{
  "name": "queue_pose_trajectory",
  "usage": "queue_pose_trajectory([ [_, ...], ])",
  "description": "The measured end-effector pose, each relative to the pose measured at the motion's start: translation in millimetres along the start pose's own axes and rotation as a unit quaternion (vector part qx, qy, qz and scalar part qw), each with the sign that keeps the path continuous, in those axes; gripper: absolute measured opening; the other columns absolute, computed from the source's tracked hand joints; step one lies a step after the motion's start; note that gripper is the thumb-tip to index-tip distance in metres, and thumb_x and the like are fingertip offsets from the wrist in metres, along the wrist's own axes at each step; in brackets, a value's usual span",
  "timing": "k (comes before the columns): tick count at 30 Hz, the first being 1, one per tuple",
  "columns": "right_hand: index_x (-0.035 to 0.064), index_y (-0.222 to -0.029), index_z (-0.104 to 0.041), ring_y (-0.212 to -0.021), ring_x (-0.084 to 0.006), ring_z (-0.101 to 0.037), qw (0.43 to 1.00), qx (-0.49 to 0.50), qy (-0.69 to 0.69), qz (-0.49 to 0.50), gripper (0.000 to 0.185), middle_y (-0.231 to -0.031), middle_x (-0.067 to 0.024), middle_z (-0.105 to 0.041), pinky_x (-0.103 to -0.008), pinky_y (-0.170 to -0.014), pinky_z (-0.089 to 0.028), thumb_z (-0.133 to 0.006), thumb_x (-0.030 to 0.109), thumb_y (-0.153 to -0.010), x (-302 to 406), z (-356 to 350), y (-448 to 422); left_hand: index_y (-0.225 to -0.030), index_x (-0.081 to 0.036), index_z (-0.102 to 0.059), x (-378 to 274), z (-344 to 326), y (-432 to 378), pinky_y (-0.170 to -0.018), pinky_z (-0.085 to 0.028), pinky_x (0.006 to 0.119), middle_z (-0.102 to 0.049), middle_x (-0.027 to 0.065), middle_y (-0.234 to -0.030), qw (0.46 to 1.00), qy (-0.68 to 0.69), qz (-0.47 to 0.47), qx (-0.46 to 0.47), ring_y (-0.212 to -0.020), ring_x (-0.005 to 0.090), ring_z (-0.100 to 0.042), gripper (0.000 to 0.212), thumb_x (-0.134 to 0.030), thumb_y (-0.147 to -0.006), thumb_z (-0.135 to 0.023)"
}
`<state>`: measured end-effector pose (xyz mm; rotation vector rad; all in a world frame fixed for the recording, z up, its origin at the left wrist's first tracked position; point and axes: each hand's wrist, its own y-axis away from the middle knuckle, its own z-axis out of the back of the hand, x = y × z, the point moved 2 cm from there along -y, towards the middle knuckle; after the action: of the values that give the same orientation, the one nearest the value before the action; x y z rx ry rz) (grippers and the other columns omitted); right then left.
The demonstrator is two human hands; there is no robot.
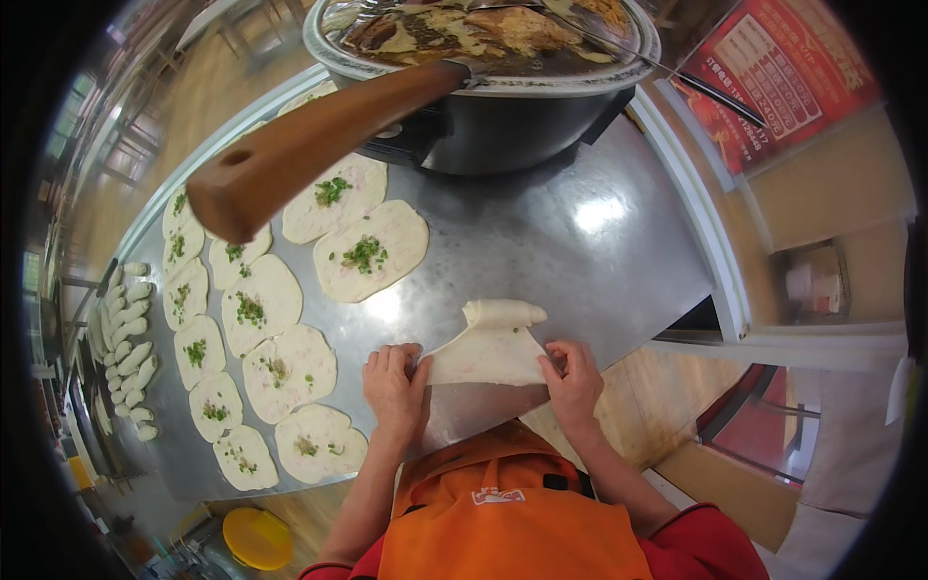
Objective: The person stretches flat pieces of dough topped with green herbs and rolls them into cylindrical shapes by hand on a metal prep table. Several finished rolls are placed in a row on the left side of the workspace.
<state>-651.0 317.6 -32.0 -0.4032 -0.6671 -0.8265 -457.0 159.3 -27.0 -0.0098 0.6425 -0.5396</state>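
A sheet of dough (482, 359) lies in front of me on the metal worktop (507, 225), its far end rolled into a thick cylinder (505, 314). My left hand (395, 380) pinches the sheet's near left corner between thumb and fingers. Its near right corner is pinched by my right hand (571, 377). A bit of green onion shows just below the roll. To the left, flat dough rounds (261, 308) lie in rows, topped with chopped green onion (364, 254). Small dough pieces (130, 348) are grouped at the far left.
A large pot of food in dark liquid (482, 109) stands at the back. A wooden handle (312, 145) juts from it over the dough rounds, and a metal utensil's dark handle (725, 101) reaches right. A yellow round object (257, 538) is below the table at left.
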Motion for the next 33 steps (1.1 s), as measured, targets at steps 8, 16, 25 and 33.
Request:
queue_pose_trajectory([
  [8,0.0065,-0.118,-0.058,-0.115,-0.0338,-0.049,0.982,-0.027,0.017,0.184,0.037,-0.125,-0.015,-0.053,-0.0435,-0.096,-0.039,-0.066,0.013,-0.082,30.0,-7.3,-43.3,-0.117,-0.016,-0.06,-21.6,-1.0,20.6,-0.1,-0.034,0.05,-0.055,0.0091,-0.121,0.986,-0.085,-0.141,0.025,-0.113,0.032,-0.051,0.037,-0.016,-0.081,-0.066],
  [16,0.0014,-0.131,-0.048,-0.129,-0.0333,-0.039,0.919,0.166,0.167,0.317,0.066,-0.138,-0.0145,-0.044,-0.0476,-0.108,-0.028,-0.07,0.03,-0.076,69.4,-39.5,-21.4,-0.137,-0.016,-0.047,-51.4,-35.8,67.7,-0.113,-0.011,0.059,-0.038,0.0073,-0.145,0.931,-0.11,-0.244,0.249,-0.142,0.033,-0.022,0.055,-0.044,-0.09,-0.052],
  [25,0.0118,-0.115,-0.063,-0.104,-0.0243,-0.058,0.91,0.236,0.108,0.324,0.042,-0.116,-0.0053,-0.06,-0.0396,-0.088,-0.045,-0.071,0.028,-0.077,54.2,-48.5,-47.8,-0.138,-0.021,-0.046,-56.0,-33.6,67.0,-0.107,-0.017,0.065,-0.032,0.0081,-0.15,0.938,-0.087,-0.245,0.232,-0.139,0.0378,-0.023,0.061,-0.047,-0.084,-0.06],
  [33,0.0102,-0.1,-0.066,-0.098,-0.0314,-0.059,0.979,0.109,0.036,0.168,0.029,-0.106,-0.0053,-0.062,-0.0423,-0.082,-0.047,-0.072,0.027,-0.076,69.1,-80.5,-158.5,-0.142,-0.023,-0.04,-59.6,-29.2,60.6,-0.105,-0.019,0.066,-0.027,0.0069,-0.151,0.93,-0.103,-0.249,0.25,-0.14,0.0358,-0.02,0.068,-0.047,-0.082,-0.062],
])
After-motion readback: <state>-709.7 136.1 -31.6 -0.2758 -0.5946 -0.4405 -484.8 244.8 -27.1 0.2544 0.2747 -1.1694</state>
